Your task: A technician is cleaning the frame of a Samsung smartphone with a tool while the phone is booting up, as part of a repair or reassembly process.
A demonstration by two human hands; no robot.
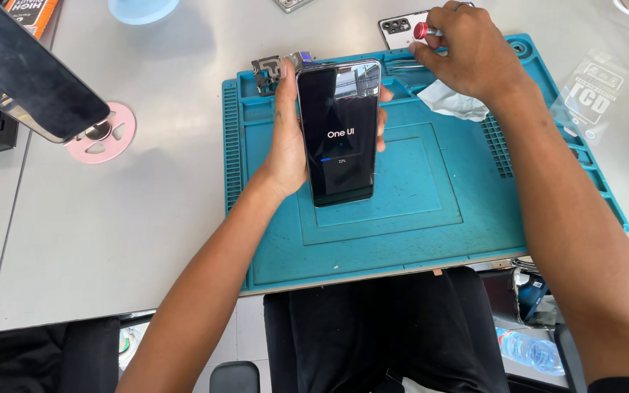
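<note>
Mid-frame, your left hand (289, 149) grips the booting phone (340, 131); upper right, your right hand's (475, 54) fingers pinch the red-capped screwdriver (424, 30).

Phone (341, 135) in the left hand (289, 138): black screen w/ white lettering and a thin blue bar, silver edge. Mat (431, 218) teal-blue, ribbed along the sides. Tool (424, 30) in the right hand (471, 51) has a red cap. Cloth (451, 102) pale grey-white. Table (111, 240) light grey. Round stand (107, 135) pink.
</note>
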